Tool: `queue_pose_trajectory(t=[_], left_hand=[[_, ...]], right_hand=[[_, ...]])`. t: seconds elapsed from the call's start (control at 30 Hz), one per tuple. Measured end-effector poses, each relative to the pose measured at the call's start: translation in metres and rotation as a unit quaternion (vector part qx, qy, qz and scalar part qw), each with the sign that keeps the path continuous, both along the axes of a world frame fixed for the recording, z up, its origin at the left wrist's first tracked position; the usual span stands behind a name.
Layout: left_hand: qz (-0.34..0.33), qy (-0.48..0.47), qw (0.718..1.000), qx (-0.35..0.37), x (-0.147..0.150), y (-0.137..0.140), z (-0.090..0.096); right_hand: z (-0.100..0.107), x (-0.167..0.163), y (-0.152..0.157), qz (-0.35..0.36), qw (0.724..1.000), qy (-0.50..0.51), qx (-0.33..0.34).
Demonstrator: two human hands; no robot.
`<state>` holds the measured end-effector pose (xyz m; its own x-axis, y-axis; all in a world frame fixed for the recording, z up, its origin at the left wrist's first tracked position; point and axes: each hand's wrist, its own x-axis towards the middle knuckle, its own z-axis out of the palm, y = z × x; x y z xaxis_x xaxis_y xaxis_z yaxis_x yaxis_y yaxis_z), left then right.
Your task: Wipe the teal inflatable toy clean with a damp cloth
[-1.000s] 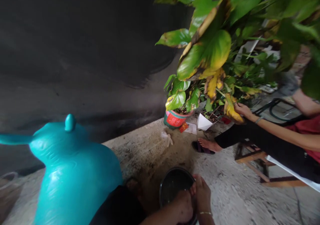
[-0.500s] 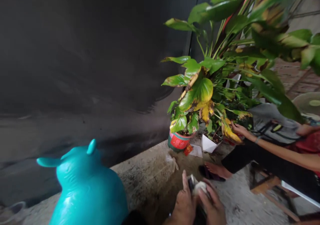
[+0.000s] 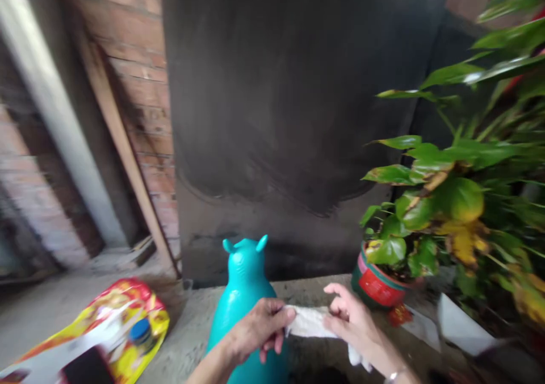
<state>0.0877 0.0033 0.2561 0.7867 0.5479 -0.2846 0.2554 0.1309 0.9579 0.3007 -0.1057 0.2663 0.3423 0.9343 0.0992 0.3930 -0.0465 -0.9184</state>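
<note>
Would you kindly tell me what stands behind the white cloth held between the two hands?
Behind the white cloth stretched between the left hand and right hand stands a teal animal-shaped plastic toy; its lower body is covered by the left hand.

No text, brand, number or sign could be read anywhere in the head view. The red label on the green plant pot carried pale marks, but they were too blurred to make out as letters. The yellow and red printed bag lying on the floor at the lower left showed patches of colour and a blue round spot, and its printing was smeared past reading. A small red tag beside the pot bore no legible characters either. The turquoise animal-shaped toy showed no lettering on its visible side.
</note>
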Motion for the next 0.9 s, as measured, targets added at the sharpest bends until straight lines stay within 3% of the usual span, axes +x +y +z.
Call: queue_pose_trajectory(t=[0.07, 0.13, 0.2, 0.3, 0.4, 0.5, 0.7, 0.9], left_hand=[[0.001, 0.053, 0.999, -0.007, -0.040, 0.009, 0.002], [0.044, 0.106, 0.993, 0.001, -0.070, 0.014, -0.011], [0.106, 0.158, 0.982, 0.011, -0.089, 0.014, -0.039], [0.205, 0.242, 0.948, 0.027, -0.107, 0.010, -0.095], [0.255, 0.311, 0.913, 0.062, -0.117, 0.001, -0.143], [0.261, 0.330, 0.898, 0.128, -0.118, -0.008, -0.169], [0.246, 0.340, 0.881, 0.220, -0.105, -0.013, -0.179], [0.176, 0.321, 0.896, 0.250, -0.104, -0.006, -0.180]], right_hand=[[-0.006, -0.021, 0.021, 0.144, 0.987, -0.014, -0.076], [-0.027, -0.042, 0.044, 0.209, 0.969, -0.054, -0.123], [-0.061, -0.061, 0.065, 0.183, 0.968, -0.110, -0.131], [-0.122, -0.078, 0.080, 0.113, 0.971, -0.161, -0.137], [-0.172, -0.082, 0.069, 0.059, 0.967, -0.194, -0.152], [-0.203, -0.080, 0.051, 0.044, 0.963, -0.202, -0.171], [-0.230, -0.080, 0.044, 0.045, 0.963, -0.182, -0.196], [-0.224, -0.073, 0.045, 0.038, 0.969, -0.186, -0.157]])
